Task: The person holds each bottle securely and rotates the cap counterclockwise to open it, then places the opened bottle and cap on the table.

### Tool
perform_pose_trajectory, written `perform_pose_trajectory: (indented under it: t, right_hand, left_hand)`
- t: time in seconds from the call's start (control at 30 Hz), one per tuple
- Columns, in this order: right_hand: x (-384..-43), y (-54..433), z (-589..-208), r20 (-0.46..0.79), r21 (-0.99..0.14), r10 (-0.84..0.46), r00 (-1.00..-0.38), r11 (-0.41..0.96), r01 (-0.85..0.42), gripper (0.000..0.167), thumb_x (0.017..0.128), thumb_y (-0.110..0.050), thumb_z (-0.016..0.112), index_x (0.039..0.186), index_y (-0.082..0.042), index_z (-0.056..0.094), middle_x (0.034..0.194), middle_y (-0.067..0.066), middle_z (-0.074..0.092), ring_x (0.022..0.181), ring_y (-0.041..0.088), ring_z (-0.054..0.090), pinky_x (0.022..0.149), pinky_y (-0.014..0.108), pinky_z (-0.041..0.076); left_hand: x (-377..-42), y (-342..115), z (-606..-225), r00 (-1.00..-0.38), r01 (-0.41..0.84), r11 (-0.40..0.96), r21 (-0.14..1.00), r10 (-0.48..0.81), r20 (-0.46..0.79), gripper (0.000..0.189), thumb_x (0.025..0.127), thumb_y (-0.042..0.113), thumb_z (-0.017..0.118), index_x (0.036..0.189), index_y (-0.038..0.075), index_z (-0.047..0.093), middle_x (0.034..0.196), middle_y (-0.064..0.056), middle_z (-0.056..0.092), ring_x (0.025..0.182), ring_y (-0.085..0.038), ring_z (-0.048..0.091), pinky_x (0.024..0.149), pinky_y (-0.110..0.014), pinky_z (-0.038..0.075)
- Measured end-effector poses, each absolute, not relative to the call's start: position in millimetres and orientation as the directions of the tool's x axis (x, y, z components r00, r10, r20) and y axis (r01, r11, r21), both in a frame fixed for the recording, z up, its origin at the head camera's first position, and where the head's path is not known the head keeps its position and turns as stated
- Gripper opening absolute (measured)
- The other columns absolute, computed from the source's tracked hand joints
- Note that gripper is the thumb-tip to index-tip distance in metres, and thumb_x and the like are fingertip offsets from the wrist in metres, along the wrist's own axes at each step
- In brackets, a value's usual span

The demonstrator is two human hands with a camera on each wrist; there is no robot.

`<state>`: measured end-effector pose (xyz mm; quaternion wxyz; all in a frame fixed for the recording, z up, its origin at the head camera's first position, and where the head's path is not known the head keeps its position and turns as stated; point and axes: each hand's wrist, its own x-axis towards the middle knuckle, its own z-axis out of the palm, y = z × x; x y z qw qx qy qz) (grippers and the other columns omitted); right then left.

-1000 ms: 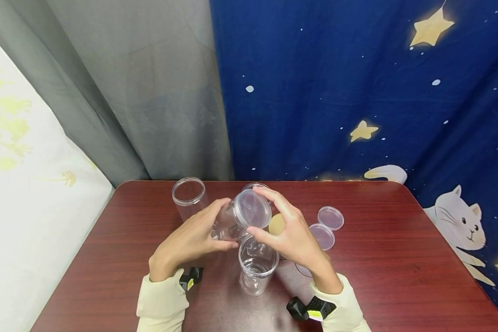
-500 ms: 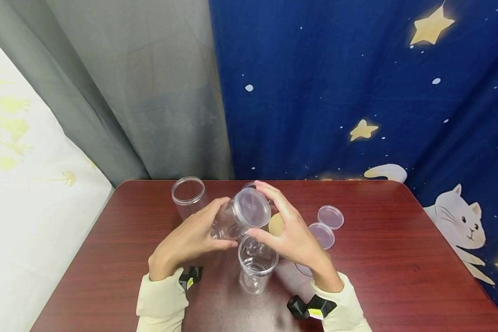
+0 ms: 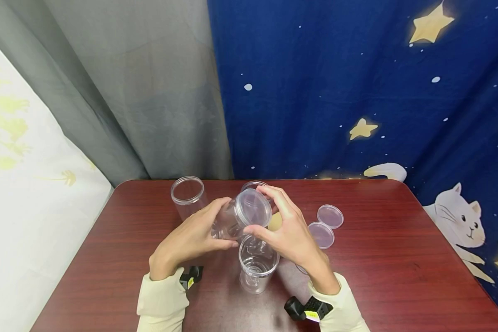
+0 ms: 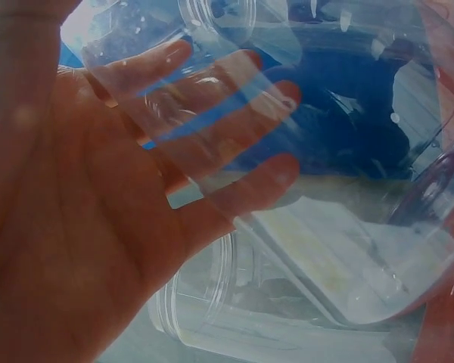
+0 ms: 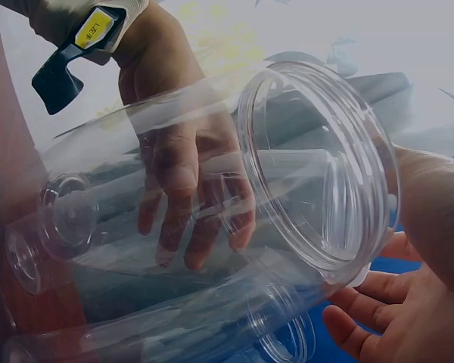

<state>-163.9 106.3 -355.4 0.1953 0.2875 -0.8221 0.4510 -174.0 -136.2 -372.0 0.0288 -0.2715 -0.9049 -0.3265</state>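
Observation:
A clear plastic jar [image 3: 224,222] is tilted in the air between both hands, its lidded end toward the right. My left hand [image 3: 191,237] grips the jar's body from the left, thumb below and fingers behind; they show through the clear wall in the left wrist view. My right hand [image 3: 289,230] holds the round clear lid [image 3: 254,208] by its edge, thumb at the lower side and fingertips at the upper. In the right wrist view the lid end [image 5: 318,166] faces the right palm. Just below stands an open clear jar [image 3: 255,272], upright on the table.
Another open jar [image 3: 188,203] stands at the back left. A further jar's rim [image 3: 255,184] shows behind the hands. A yellowish round thing [image 3: 275,222] is partly hidden by the right hand. Flat clear lids [image 3: 330,216] lie at right on the red-brown table [image 3: 398,258].
The right hand's thumb and fingertips have shifted slightly around the lid's edge, and its wrist has moved a little left. The left hand and the jar stay nearly where they were.

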Motion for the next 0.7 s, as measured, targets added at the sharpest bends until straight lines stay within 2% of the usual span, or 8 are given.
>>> perform_pose_trajectory:
  t: [0.17,0.4,0.57,0.7]
  right_hand:
    - [-162.7,106.4,-355.0,0.579,-0.624,-0.289,-0.762,0.445,-0.643,0.082,0.067,-0.029,0.092,0.138,-0.011,0.053,0.135,-0.002,0.060,0.102,0.011,0.059,0.082,0.028,0.051]
    - [-161.9,105.4,-355.3,0.595,-0.616,-0.300,-0.746,0.427,-0.662,0.077,0.071,-0.028,0.090,0.137,-0.012,0.054,0.137,-0.001,0.058,0.124,0.014,0.056,0.103,0.037,0.046]
    - [-162.6,106.7,-354.6,0.612,-0.604,-0.331,-0.719,0.391,-0.694,0.074,0.074,-0.024,0.089,0.138,-0.013,0.053,0.141,0.002,0.056,0.132,0.015,0.050,0.109,0.032,0.040]
    - [-162.6,108.7,-353.0,0.617,-0.605,-0.350,-0.705,0.362,-0.709,0.073,0.075,-0.022,0.087,0.139,-0.016,0.053,0.144,0.004,0.053,0.135,0.015,0.047,0.107,0.030,0.041]
  left_hand:
    - [-173.9,-136.1,-372.1,-0.854,0.505,0.647,0.571,0.471,0.221,0.088,0.071,0.042,0.088,0.143,0.019,0.043,0.133,0.007,0.055,0.113,-0.007,0.057,0.100,-0.035,0.048]
    - [-173.7,-136.0,-372.2,-0.855,0.506,0.655,0.561,0.467,0.225,0.088,0.071,0.043,0.088,0.143,0.020,0.043,0.133,0.007,0.055,0.112,-0.007,0.057,0.098,-0.035,0.049]
    - [-173.4,-136.4,-372.2,-0.851,0.512,0.648,0.565,0.472,0.230,0.087,0.071,0.042,0.088,0.142,0.019,0.043,0.132,0.006,0.056,0.113,-0.008,0.057,0.100,-0.035,0.048]
    - [-173.7,-137.3,-372.6,-0.850,0.514,0.648,0.563,0.474,0.230,0.086,0.071,0.042,0.088,0.142,0.019,0.044,0.132,0.006,0.056,0.114,-0.008,0.057,0.100,-0.035,0.048]
